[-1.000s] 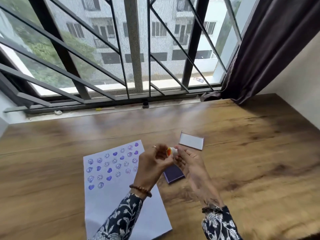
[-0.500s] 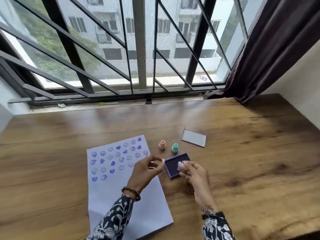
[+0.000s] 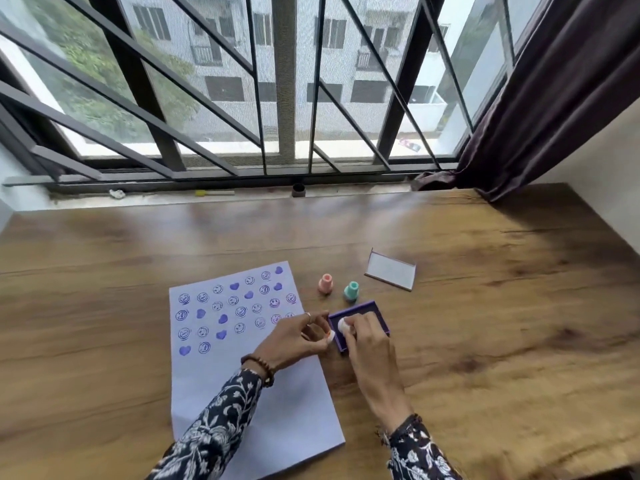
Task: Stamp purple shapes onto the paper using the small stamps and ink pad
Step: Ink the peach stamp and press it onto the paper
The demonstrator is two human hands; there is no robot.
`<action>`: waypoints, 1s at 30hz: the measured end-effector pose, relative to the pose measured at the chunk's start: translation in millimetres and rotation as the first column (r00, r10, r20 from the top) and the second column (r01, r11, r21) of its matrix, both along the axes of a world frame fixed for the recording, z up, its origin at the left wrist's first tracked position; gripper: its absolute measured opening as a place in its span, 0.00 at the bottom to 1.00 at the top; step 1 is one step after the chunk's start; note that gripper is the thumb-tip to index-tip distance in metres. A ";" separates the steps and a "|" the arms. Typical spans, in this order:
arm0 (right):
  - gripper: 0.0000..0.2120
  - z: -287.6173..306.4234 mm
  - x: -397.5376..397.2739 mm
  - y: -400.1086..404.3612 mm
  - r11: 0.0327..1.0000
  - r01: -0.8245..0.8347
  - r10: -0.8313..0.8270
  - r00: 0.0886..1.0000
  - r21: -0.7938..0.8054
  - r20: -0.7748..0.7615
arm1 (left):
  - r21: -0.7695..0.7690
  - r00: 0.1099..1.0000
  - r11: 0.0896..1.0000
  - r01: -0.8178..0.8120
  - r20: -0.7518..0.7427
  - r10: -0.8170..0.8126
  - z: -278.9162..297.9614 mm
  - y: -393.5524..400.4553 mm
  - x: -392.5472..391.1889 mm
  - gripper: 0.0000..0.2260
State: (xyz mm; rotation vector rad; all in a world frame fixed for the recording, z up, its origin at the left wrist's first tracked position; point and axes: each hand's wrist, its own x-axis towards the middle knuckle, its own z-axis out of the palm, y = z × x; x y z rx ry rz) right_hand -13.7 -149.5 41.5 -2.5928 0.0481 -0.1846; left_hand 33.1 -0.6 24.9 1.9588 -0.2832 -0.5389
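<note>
Right hand (image 3: 367, 336) pinches a white stamp (image 3: 344, 326) onto the pad (image 3: 360, 311) beneath to ink it; left hand (image 3: 298, 337) beside grips its cap (image 3: 330, 336).

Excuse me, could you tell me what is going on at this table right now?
A person is stamping purple shapes on paper. The right hand holds a white stamp on the ink pad, while the left hand holds a small cap beside it. Pink and green stamps stand unused behind the pad.
</note>
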 end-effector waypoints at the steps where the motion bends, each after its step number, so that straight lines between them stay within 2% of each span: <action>1: 0.08 -0.7 0.2 1.2 1.000 -0.016 0.016 1.000 -0.022 0.009 | -0.007 1.000 1.000 -0.001 -0.008 0.001 -1.1 0.1 0.6 0.05; 4: 0.06 -2.4 5.5 0.8 0.999 -0.018 0.018 1.000 -0.031 -0.005 | -0.019 1.000 1.000 0.004 -0.017 -0.004 -3.4 1.4 2.4 0.07; 11: 0.04 0.9 33.7 -4.9 0.988 -0.108 0.084 0.976 -0.114 -0.199 | -0.121 0.998 0.992 0.020 -0.049 -0.026 -2.1 1.9 4.0 0.14; 16: 0.05 17.6 58.8 -7.0 0.990 -0.121 0.086 0.923 -0.072 -0.374 | -0.156 0.998 0.988 0.019 -0.060 -0.029 -4.0 1.6 3.8 0.19; 20: 0.08 25.4 73.5 -0.9 0.978 -0.172 0.092 0.865 -0.119 -0.494 | -0.156 0.997 0.987 0.034 -0.067 -0.045 -5.8 3.2 2.2 0.20; 24: 0.06 25.0 69.7 1.7 0.979 -0.153 0.071 0.873 -0.132 -0.483 | -0.129 0.997 0.990 0.056 -0.050 -0.063 3.1 6.1 -2.1 0.22; 26: 0.02 21.4 61.8 2.2 0.990 -0.097 0.039 0.889 -0.104 -0.456 | -0.139 0.999 0.990 -0.021 -0.027 0.018 10.7 12.7 -9.2 0.22; 28: 0.04 15.3 47.5 4.5 0.995 0.000 -0.037 0.922 -0.095 -0.387 | -0.154 0.992 0.981 -0.118 0.023 0.123 16.5 30.7 -19.0 0.16; 30: 0.03 12.6 26.5 14.2 0.988 0.154 -0.156 0.955 -0.029 -0.253 | -0.143 0.977 0.972 -0.188 0.077 0.201 19.5 59.2 -29.8 0.07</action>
